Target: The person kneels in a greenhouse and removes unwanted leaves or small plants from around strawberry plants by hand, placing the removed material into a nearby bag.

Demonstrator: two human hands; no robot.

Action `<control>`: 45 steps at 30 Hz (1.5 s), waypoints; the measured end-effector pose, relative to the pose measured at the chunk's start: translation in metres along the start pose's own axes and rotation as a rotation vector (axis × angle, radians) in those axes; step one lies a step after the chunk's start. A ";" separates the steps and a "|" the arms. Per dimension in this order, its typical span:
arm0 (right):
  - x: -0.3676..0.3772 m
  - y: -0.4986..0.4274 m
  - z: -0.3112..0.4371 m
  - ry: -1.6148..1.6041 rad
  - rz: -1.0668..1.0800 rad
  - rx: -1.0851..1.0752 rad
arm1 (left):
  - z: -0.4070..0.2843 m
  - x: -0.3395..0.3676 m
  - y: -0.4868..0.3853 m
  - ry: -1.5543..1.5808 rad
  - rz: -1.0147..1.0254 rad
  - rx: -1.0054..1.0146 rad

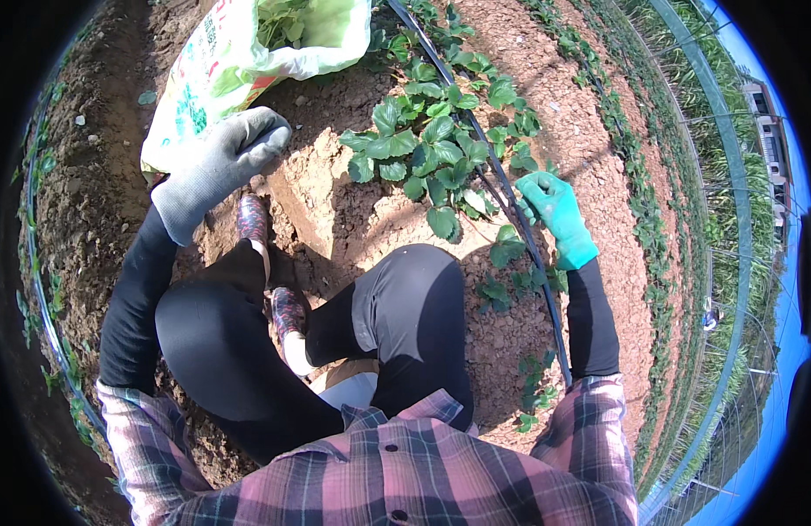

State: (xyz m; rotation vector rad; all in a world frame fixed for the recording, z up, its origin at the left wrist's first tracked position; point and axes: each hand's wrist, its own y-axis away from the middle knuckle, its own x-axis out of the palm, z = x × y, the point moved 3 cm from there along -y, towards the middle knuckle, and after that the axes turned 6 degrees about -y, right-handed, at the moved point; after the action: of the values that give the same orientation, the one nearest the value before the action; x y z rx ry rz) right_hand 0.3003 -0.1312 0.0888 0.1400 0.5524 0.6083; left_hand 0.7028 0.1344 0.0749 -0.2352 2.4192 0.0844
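My left hand [244, 144], in a pale grey knit glove with its fingers curled in, is beside the printed plastic sack [188, 112]; whether it pinches anything is hidden. Green leafy cuttings [280, 26] lie inside the sack's open mouth. My right hand [543, 197], in a green glove, has bent fingers close to the black drip hose [491, 151], at the right edge of a strawberry plant [425, 151]; its fingertips are partly hidden, so a hold cannot be told. Smaller strawberry plants [506, 246] grow along the hose nearer my body.
My bent knees and patterned shoes [253, 218] are over the dry soil [313, 191]. More plant rows [642, 217] run along the right, with a curved greenhouse pipe [741, 191] beyond them. Another hose [44, 283] runs along the far left.
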 end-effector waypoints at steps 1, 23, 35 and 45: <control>-0.012 0.013 -0.032 0.203 -0.024 -0.200 | -0.016 0.010 -0.016 -0.057 0.081 0.073; -0.012 0.111 -0.049 -0.107 -1.018 -0.621 | -0.125 0.176 -0.059 -0.927 0.424 0.443; 0.089 -0.014 -0.113 1.136 -0.176 -0.501 | -0.158 0.153 -0.050 -0.724 0.534 0.316; 0.076 -0.058 -0.121 0.744 0.019 -0.026 | -0.169 0.156 -0.041 -0.743 0.499 0.391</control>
State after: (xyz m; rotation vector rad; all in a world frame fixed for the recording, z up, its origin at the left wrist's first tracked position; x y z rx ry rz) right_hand 0.3168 -0.1387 -0.0647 -0.1155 1.2615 0.6811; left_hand 0.4865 0.0502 0.1004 0.5011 1.6534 -0.0699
